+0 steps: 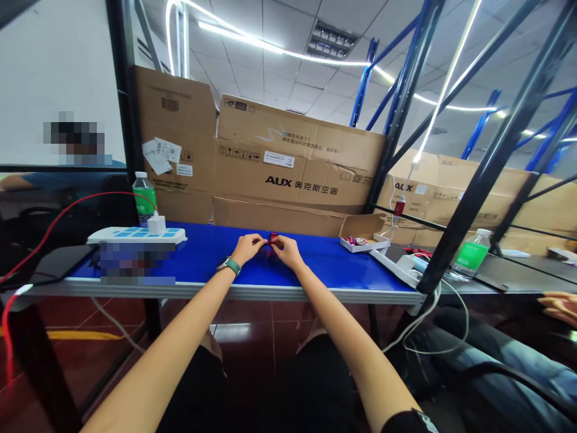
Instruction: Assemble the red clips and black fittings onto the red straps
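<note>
My left hand [247, 248] and my right hand [285, 250] meet near the far edge of a blue-topped table [211, 255]. Between their fingertips is a small red object [271, 244], perhaps cord or ribbon. It is too small and too hidden by my fingers to identify. Both hands pinch it from either side. A watch with a green strap [232, 265] sits on my left wrist.
A white power strip [135, 235] and a water bottle [144, 197] stand at the table's left. An open small carton [363, 231] stands at the right. Large cardboard boxes [288, 162] rise behind. Another person's hand [559, 307] shows at far right.
</note>
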The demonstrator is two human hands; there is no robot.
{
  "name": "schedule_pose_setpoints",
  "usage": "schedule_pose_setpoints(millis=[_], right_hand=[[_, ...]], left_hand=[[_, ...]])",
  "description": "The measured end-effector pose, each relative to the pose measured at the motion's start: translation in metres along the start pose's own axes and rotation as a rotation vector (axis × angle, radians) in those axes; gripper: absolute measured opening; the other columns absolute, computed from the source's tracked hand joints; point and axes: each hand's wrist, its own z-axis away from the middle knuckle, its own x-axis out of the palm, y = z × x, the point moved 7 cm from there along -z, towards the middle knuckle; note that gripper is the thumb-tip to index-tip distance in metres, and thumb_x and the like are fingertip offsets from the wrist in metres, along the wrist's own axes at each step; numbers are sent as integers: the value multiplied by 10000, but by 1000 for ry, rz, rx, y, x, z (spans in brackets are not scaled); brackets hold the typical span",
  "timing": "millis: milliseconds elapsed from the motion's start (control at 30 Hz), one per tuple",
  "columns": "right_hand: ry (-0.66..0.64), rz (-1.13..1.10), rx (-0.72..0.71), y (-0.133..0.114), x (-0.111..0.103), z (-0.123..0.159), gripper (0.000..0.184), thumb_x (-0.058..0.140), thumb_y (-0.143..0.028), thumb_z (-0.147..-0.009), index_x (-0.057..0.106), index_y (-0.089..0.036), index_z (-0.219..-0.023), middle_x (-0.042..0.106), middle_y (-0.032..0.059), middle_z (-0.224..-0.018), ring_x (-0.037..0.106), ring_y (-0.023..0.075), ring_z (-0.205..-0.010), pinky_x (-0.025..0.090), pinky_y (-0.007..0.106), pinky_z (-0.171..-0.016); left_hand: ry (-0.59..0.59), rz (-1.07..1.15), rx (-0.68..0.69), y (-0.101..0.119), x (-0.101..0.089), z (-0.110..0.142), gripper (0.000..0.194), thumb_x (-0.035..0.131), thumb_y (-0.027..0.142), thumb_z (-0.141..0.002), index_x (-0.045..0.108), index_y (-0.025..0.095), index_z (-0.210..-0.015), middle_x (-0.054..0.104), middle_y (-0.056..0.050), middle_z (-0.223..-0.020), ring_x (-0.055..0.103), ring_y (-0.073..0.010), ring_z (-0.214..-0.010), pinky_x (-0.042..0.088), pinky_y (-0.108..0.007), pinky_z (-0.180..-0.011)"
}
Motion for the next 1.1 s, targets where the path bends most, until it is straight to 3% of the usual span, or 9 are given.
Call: schedule_pose_setpoints(millis=[233, 367, 533, 667, 900, 1100], right_hand=[[79, 100, -9, -2, -9, 0, 79, 645, -185, -801, 717, -188, -833, 725, 44, -840, 645, 154, -715, 494, 240, -705], [31, 85, 22, -5, -5, 0, 107, 638, -178, -820, 741, -180, -850, 751, 44, -805, 669, 161, -702, 492, 234, -699], [0, 121, 95, 1, -2, 1, 114, 641, -152, -814, 752, -169, -836, 760, 48, -776, 680, 165, -669, 479, 224, -658], [-74, 167, 78, 2, 4, 2, 126, 625, -109, -797, 730, -176, -778, 746, 32, -735, 668, 151, -646, 460, 210, -642], [68, 121, 32, -8, -5, 2, 72, 616, -168, -827, 662, -192, -777, 728, 21, -736, 654, 148, -639, 459, 217, -639], [41, 109, 16, -10, -5, 2, 90, 589, -217, -864, 630, -205, -784, 719, 20, -750, 641, 153, -651, 462, 230, -647]], left_hand=[[-104, 68, 35, -1, 10, 1, 318, 639, 329, -821, 793, 174, -1052, 784, -78, -1029, 743, -250, -936, 577, -323, -850], [-86, 7, 70, 2, 8, 2, 306, 624, 340, -850, 800, 200, -1057, 771, -73, -1062, 735, -273, -1004, 571, -352, -897], [-139, 14, 85, 5, 10, 3, 297, 647, 317, -850, 789, 212, -1088, 771, -59, -1039, 749, -262, -949, 577, -344, -875], [-121, 1, 69, 8, 7, 3, 261, 660, 263, -834, 801, 210, -1048, 780, -61, -1007, 747, -256, -959, 574, -335, -885], [-58, 84, 45, 12, 3, 3, 251, 654, 306, -845, 797, 191, -1017, 792, -69, -977, 754, -234, -864, 596, -335, -832], [-83, 177, 74, 14, 7, 3, 248, 667, 366, -825, 763, 180, -959, 790, -74, -951, 748, -227, -858, 601, -331, -810]])
